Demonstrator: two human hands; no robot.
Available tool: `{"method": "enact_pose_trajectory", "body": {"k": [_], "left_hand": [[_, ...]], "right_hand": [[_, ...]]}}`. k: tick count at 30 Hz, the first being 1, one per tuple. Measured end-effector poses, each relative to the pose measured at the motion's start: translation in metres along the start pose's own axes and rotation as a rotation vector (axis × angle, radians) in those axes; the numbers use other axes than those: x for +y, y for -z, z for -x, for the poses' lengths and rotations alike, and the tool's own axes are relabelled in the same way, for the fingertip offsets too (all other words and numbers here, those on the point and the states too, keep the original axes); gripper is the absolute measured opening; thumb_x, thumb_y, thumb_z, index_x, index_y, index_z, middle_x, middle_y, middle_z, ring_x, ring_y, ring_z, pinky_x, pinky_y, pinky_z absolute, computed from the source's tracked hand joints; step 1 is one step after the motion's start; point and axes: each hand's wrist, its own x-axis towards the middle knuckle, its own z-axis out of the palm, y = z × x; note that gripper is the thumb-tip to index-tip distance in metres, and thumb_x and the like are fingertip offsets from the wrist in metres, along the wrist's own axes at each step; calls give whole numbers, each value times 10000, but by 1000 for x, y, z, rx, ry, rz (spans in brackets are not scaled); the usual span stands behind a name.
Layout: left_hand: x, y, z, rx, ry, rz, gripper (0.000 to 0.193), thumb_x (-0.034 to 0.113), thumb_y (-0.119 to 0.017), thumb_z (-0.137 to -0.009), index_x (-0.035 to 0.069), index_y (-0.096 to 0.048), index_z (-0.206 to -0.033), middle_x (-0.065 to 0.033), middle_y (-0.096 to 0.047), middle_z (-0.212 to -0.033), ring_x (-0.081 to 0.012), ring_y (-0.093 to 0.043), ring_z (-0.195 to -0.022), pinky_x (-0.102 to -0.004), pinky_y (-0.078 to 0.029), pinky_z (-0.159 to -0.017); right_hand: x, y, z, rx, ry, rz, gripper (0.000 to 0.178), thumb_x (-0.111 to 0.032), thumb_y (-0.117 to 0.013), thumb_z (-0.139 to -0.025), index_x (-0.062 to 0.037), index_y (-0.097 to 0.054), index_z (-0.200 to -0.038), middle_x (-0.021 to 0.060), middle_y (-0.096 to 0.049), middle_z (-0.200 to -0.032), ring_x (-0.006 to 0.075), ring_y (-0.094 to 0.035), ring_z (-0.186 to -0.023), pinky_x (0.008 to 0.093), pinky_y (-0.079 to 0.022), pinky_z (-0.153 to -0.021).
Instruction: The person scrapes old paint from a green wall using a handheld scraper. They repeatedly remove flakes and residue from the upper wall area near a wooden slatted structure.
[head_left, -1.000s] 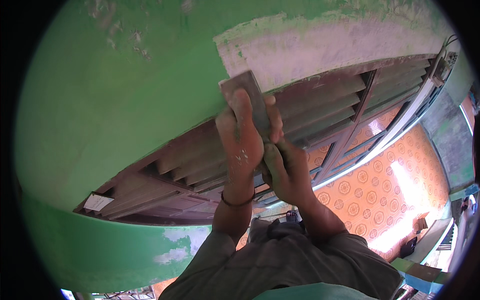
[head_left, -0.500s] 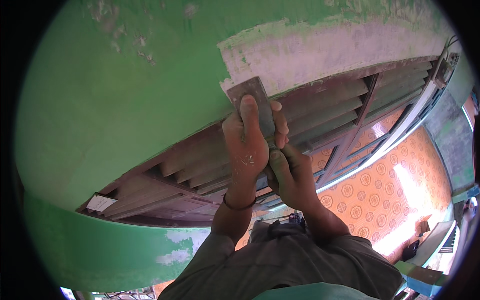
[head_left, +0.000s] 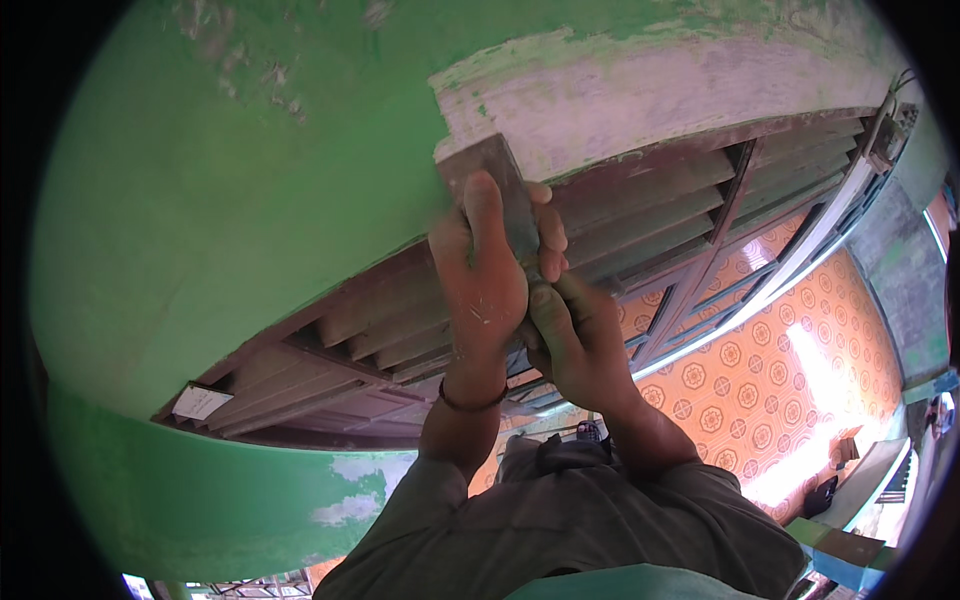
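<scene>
A flat metal scraper (head_left: 512, 205) lies with its broad blade against the green wall (head_left: 280, 180), at the lower left corner of a pale scraped patch (head_left: 640, 105). My left hand (head_left: 480, 260) grips the blade, thumb pressed along its face and fingers curled round the far edge. Lower down, my right hand (head_left: 578, 335) is closed round the handle end, thumb on top. Most of the handle is hidden inside the fingers.
Just below the patch runs a brown louvred wooden frame (head_left: 640, 215), with a small white card (head_left: 202, 402) at its left end. Patterned orange floor tiles (head_left: 740, 400) lie far below. A cable (head_left: 880, 125) hangs at the upper right.
Both hands and the scraper have slid a little up and to the left along the wall. The grip is the same.
</scene>
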Motion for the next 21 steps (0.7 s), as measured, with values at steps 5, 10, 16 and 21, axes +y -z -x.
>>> {"method": "enact_pose_trajectory", "body": {"k": [5, 10, 16, 21], "left_hand": [[3, -2, -1, 32, -57, -24, 497, 353, -340, -1140, -38, -604, -985, -100, -601, -649, -147, -528, -477, -294, -457, -485], [9, -6, -3, -12, -80, 12, 505, 370, -356, -1139, -31, -612, -972, -100, -609, -657, -147, -533, -483, -296, -459, -485], [13, -5, -4, -11, -64, -12, 513, 391, -383, -1133, -31, -618, -959, -99, -617, -666, -151, -540, -492, -298, -470, -498], [13, -7, -8, -11, -176, 41, 508, 377, -385, -1131, -40, -617, -956, -102, -617, -655, -158, -545, -484, -299, -482, -505]], "right_hand": [[-3, -1, -1, 4, 16, -55, 224, -158, -461, -1091, 5, -554, -969, 5, -535, -673, 58, -499, -612, 261, -433, -556], [-6, -1, -3, 7, -5, 24, 226, -158, -459, -1090, 11, -563, -982, 16, -561, -682, 61, -518, -611, 268, -447, -559], [-9, -2, -5, 38, 16, 19, 217, -152, -463, -1082, 17, -566, -994, 27, -565, -671, 68, -521, -598, 282, -442, -553], [-10, -3, -8, 40, 52, 58, 211, -154, -477, -1075, 24, -577, -1019, 30, -558, -668, 75, -514, -594, 282, -433, -556]]}}
